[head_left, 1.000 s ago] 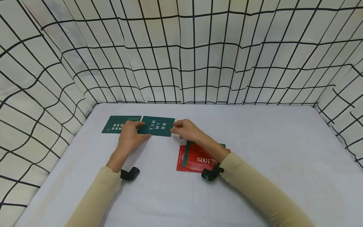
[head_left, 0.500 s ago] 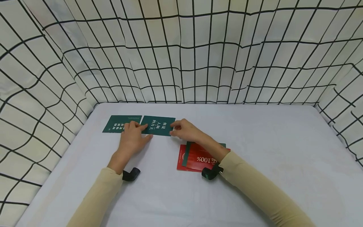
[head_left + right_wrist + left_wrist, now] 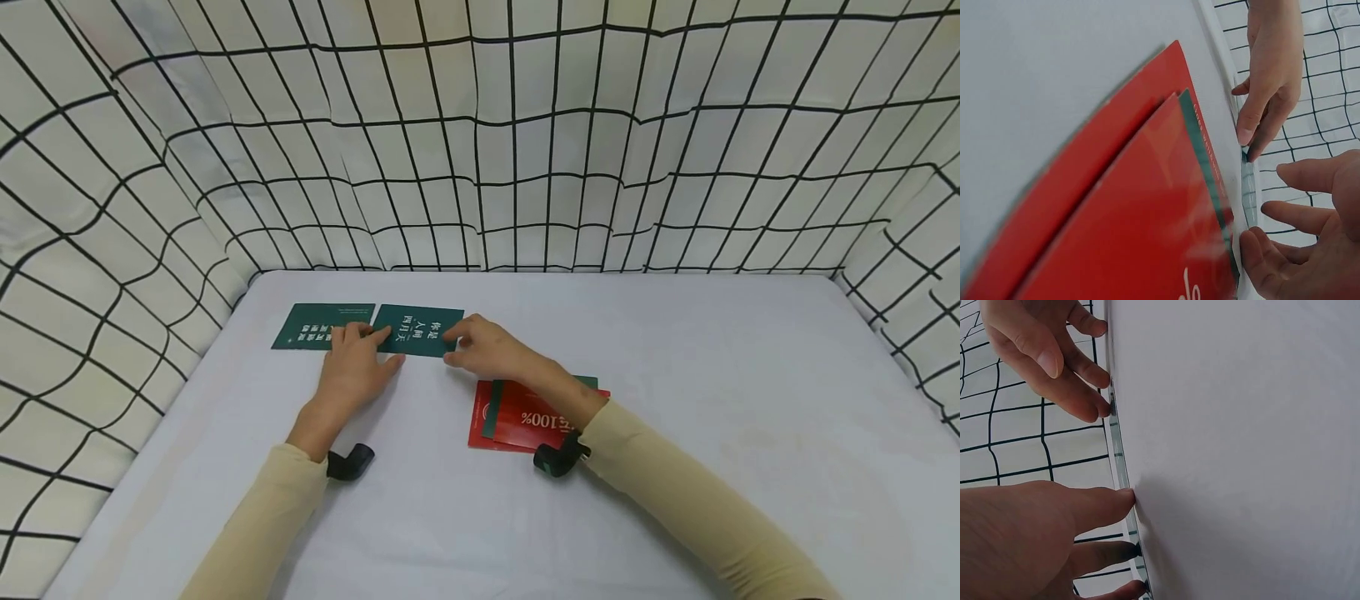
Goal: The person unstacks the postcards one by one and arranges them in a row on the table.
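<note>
Green card (image 3: 420, 331): lying flat on the desk (image 3: 675, 433), beside a second green card (image 3: 318, 325); being pressed at opposite edges by straight fingers of left hand (image 3: 354, 371) and right hand (image 3: 487, 350), seemingly for alignment. Red cards (image 3: 517, 417) stacked nearer.

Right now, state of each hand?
Left hand: open, straight fingertips resting on the left edge of the green card with white characters.
Right hand: open, relaxed fingertips touching that card's right edge; grips nothing.
</note>
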`<state>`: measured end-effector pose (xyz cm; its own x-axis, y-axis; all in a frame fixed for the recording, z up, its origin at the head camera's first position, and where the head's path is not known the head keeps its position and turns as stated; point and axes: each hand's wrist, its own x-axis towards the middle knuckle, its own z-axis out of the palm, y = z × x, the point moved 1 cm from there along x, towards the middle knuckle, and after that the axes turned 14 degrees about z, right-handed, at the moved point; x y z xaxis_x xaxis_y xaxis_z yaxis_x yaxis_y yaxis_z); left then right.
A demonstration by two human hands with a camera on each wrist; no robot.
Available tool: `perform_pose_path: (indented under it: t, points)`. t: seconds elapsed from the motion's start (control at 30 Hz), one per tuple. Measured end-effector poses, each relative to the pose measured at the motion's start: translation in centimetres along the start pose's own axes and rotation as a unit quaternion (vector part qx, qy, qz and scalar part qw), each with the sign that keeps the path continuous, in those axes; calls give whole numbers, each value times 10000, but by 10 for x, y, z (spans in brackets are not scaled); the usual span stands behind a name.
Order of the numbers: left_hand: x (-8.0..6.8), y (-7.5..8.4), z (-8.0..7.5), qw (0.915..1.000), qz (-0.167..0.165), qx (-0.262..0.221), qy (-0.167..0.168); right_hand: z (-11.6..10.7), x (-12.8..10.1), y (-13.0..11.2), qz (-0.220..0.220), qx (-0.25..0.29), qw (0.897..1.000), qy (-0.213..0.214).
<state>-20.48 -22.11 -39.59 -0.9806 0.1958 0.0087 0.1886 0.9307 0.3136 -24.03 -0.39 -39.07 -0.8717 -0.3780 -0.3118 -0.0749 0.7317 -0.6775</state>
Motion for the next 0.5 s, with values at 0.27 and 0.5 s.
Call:
perform_pose_path:
  t: [0.27, 0.5]
  points:
    - [0, 3, -2, 9998, -42, -155, 73, -2, 1, 2, -133, -283, 9995, -72]
    - [-2, 3, -3, 9996, -36, -240, 149, -1, 4, 8, -386, -300, 9988, -93]
